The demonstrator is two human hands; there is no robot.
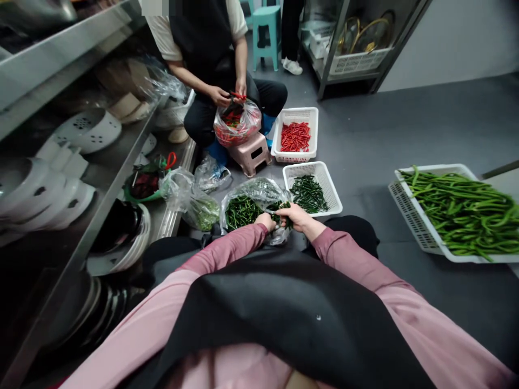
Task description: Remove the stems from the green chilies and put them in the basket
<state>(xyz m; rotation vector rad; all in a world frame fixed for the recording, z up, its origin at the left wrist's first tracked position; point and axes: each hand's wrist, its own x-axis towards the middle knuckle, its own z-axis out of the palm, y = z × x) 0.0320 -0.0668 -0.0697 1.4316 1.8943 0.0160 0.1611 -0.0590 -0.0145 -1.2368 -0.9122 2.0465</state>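
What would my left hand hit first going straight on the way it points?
Your left hand would likely meet the green chilies in your right hand first, though the depth between them is hard to judge.

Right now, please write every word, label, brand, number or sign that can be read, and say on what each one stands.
No text can be read anywhere.
Black apron: one small pale mark, too small to tell if it is print.
Crumpled clear bag on the floor: bluish patches, too blurred to read.
White bowls: dark spots, no readable letters.
Basket of dark green chillies: no readable text.
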